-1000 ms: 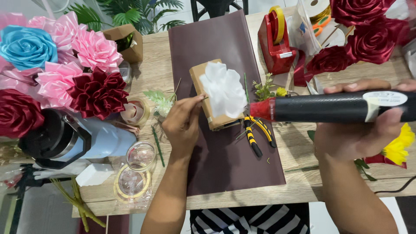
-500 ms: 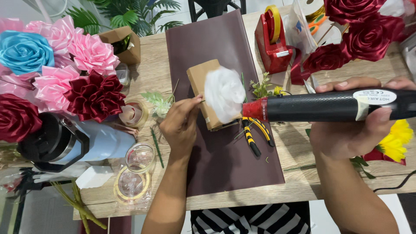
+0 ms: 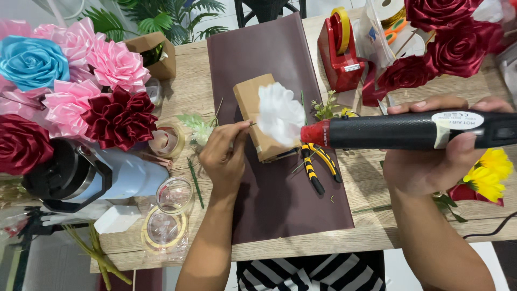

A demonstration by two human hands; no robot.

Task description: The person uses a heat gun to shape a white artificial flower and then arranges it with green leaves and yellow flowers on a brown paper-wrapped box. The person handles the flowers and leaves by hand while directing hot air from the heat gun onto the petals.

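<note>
Left hand [image 3: 225,156]: pinched thin stem of white flower [image 3: 280,113], held above brown box [image 3: 257,116].
Right hand [image 3: 431,161]: wrapped tight round black heat gun [image 3: 409,130], red tip touching flower.
Below: yellow pliers [image 3: 315,167] on purple paper [image 3: 280,205].

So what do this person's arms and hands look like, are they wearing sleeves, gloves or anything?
Both forearms are bare: no sleeves reach them in view. The left hand and right hand wear no gloves, and no rings or watch show. The fingernails look short and unpainted. Below, at the frame's lower edge, is a black-and-white striped garment.
</note>
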